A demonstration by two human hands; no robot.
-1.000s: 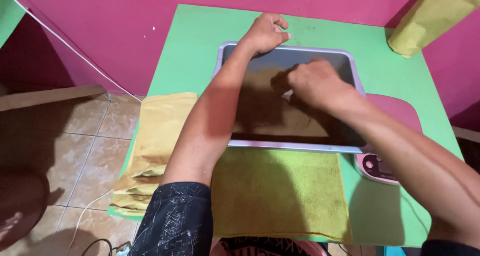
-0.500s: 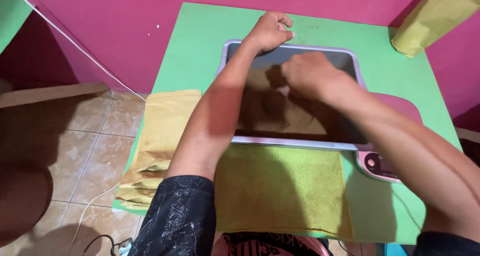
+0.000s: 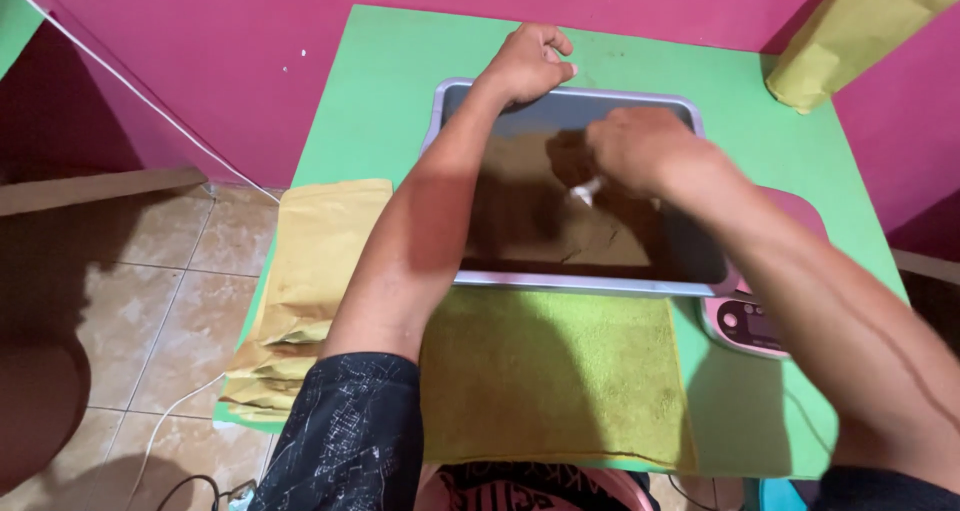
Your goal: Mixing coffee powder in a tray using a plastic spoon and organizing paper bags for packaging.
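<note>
Brown powder point(image 3: 560, 233) lies spread in the grey rectangular metal tray point(image 3: 560, 99) at the green table's point(image 3: 400, 91) far edge. Right hand point(image 3: 640, 149), pinched on a small white scraper point(image 3: 584, 192), has slid rightward since before, spreading continues. Left hand point(image 3: 528, 63), curled, clamps the tray's far rim.

Stack of tan padded envelopes point(image 3: 300, 291) at the green table's point(image 3: 380, 81) left edge; another point(image 3: 850, 31) upper right.

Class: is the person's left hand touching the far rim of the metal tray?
Touching. The head view shows the left hand curled over the far rim of the metal tray, with no gap between them; the right hand works in the brown powder.
</note>
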